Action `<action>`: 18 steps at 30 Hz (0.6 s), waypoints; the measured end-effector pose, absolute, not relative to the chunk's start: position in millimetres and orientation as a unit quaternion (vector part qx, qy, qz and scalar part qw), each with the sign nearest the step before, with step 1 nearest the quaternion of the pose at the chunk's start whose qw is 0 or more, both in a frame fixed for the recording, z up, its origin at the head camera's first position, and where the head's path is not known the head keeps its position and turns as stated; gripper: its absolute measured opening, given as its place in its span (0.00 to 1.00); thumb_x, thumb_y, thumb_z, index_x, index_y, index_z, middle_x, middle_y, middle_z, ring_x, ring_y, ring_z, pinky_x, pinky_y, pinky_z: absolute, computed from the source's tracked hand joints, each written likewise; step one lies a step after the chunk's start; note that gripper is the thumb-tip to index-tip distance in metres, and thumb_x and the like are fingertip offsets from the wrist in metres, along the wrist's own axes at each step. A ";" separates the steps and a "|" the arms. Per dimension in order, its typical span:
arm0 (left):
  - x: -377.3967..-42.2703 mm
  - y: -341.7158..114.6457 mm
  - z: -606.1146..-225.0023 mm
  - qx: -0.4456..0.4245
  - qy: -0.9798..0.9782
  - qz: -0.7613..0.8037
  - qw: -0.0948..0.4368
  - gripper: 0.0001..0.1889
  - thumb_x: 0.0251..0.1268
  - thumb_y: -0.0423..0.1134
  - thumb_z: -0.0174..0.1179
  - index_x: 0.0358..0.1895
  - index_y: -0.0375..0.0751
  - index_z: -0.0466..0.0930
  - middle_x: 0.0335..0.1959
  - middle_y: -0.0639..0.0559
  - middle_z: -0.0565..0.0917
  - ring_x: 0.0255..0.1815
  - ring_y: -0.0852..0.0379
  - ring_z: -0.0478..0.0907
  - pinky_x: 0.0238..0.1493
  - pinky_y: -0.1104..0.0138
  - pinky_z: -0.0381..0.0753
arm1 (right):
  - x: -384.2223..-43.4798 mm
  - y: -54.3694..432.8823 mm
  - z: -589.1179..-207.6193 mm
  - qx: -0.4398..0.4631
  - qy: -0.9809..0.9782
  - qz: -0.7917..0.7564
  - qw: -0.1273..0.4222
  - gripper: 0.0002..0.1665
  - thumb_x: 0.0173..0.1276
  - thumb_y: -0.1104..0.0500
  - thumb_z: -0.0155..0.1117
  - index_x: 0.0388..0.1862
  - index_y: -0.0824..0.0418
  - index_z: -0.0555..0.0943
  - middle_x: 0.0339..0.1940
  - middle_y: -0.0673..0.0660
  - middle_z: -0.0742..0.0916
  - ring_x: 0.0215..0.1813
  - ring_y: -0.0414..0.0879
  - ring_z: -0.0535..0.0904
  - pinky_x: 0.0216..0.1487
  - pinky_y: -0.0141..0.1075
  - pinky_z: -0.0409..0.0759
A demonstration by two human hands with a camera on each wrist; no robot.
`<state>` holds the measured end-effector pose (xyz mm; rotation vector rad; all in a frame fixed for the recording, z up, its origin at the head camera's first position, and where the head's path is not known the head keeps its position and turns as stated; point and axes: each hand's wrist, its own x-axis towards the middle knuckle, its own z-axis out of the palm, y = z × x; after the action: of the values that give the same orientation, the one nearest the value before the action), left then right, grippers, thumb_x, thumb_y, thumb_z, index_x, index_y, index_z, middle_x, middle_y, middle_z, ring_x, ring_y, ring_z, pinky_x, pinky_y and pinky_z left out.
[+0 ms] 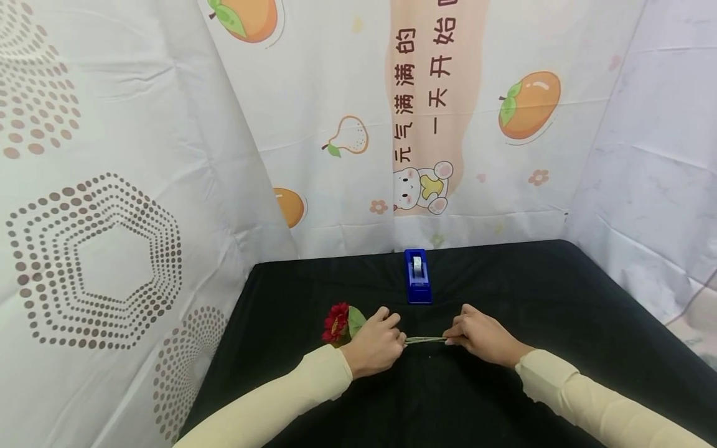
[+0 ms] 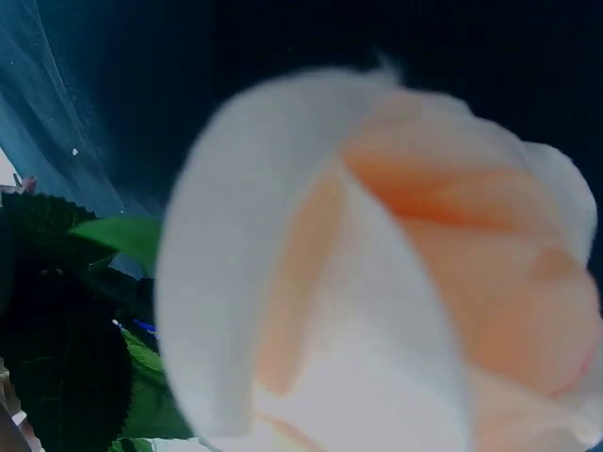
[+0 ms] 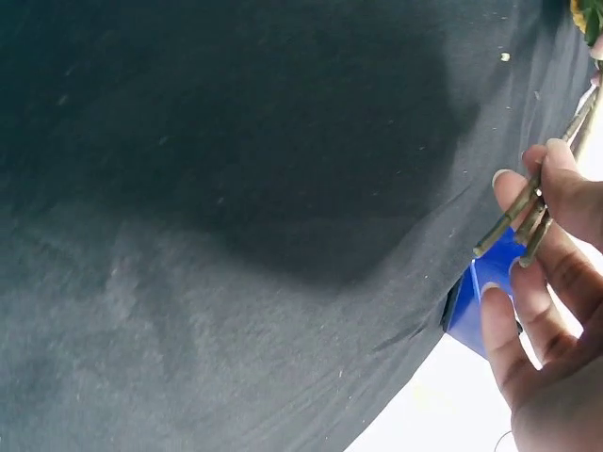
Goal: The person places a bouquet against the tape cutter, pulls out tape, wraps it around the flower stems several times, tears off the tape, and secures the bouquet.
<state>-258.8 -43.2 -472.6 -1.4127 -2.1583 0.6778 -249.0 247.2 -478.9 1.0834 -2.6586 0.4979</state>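
Note:
In the head view my left hand (image 1: 374, 343) grips a small bunch of artificial flowers close to the blossoms. A red flower (image 1: 337, 322) and a green leaf (image 1: 355, 320) stick out to its left. Thin green stems (image 1: 424, 340) run across to my right hand (image 1: 484, 336), which pinches them near their ends. The right wrist view shows several cut stem ends (image 3: 509, 221) between thumb and index finger, the other fingers loosely bent. A pale peach rose (image 2: 377, 282) fills much of the left wrist view, dark leaves (image 2: 66, 377) beside it; the left hand's fingers are hidden there.
A blue tape dispenser (image 1: 417, 286) with a roll of clear tape stands beyond the hands, near the far edge of the black-covered table (image 1: 313, 280). White printed curtains (image 1: 347, 74) hang behind the table and at both sides.

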 end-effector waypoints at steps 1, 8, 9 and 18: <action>-259.6 -42.0 -473.8 -0.515 -0.787 0.245 0.233 0.14 0.77 0.48 0.54 0.39 0.54 0.90 0.30 0.60 0.86 0.38 0.54 0.66 0.46 0.58 0.60 | -248.9 247.6 -479.2 0.368 -0.908 0.166 0.116 0.08 0.64 0.60 0.76 0.42 0.53 0.93 0.31 0.37 0.83 0.33 0.35 0.62 0.32 0.30 0.69; -262.2 -34.8 -478.5 -0.520 -0.792 0.237 0.216 0.14 0.77 0.48 0.54 0.36 0.55 0.89 0.28 0.61 0.85 0.37 0.54 0.66 0.46 0.58 0.60 | -247.2 252.9 -483.5 0.364 -0.910 0.164 0.111 0.10 0.64 0.62 0.76 0.45 0.54 0.93 0.32 0.38 0.85 0.33 0.35 0.63 0.33 0.30 0.69; -262.1 -34.2 -478.9 -0.521 -0.792 0.236 0.212 0.14 0.77 0.48 0.54 0.36 0.55 0.89 0.28 0.61 0.85 0.37 0.54 0.66 0.46 0.59 0.60 | -247.1 253.7 -485.0 0.367 -0.909 0.163 0.113 0.11 0.64 0.62 0.76 0.45 0.54 0.93 0.32 0.38 0.86 0.33 0.35 0.63 0.33 0.30 0.70; -261.0 -30.4 -482.3 -0.527 -0.797 0.226 0.190 0.13 0.77 0.49 0.55 0.38 0.56 0.90 0.30 0.61 0.87 0.37 0.55 0.67 0.46 0.59 0.60 | -249.2 255.3 -500.0 0.418 -0.881 0.134 0.173 0.11 0.58 0.63 0.80 0.41 0.54 0.93 0.30 0.40 0.84 0.34 0.34 0.63 0.32 0.29 0.72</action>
<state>-261.0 -30.4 -482.3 -1.4823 -2.2396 0.6339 -249.2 255.3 -500.0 1.1872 -2.5009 0.3815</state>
